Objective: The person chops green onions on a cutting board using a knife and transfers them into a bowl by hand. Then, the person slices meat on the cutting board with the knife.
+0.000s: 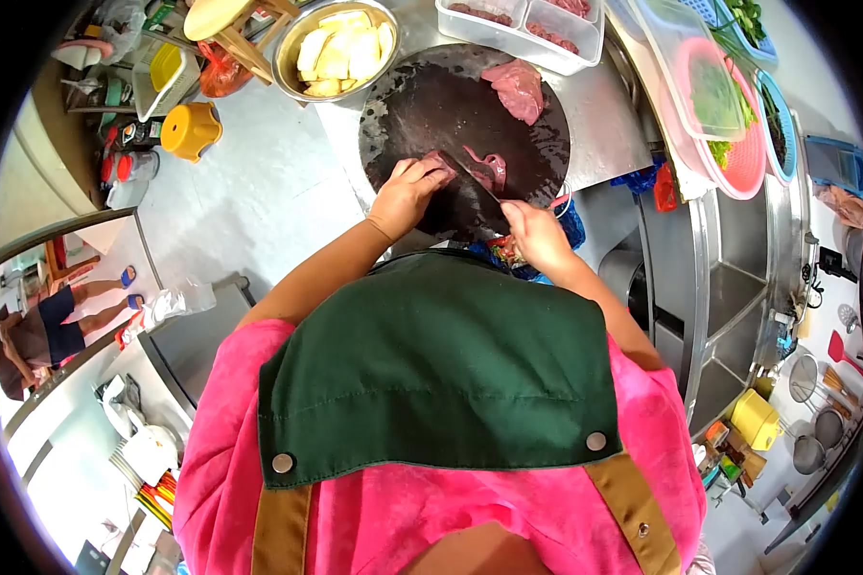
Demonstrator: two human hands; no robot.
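A piece of raw meat (439, 163) lies on the round dark cutting board (422, 101), with the curled fingers of my left hand (408, 195) pressing it down. In my right hand (537, 233) I grip the handle of a knife (478, 180). Its blade slants across the board, right beside the held meat. Just past the blade are some cut meat slices (495, 171). A larger slab of raw meat (518, 91) rests near the board's far right edge. My fingers hide part of the held piece.
Beyond the board stand a metal bowl (280, 59) of pale yellow chunks and a clear divided container (571, 63) with meat. To the right are pink (753, 177) and blue baskets of greens. A wooden stool (222, 21) and a yellow stool (190, 131) stand left. Another person (53, 321) is far left.
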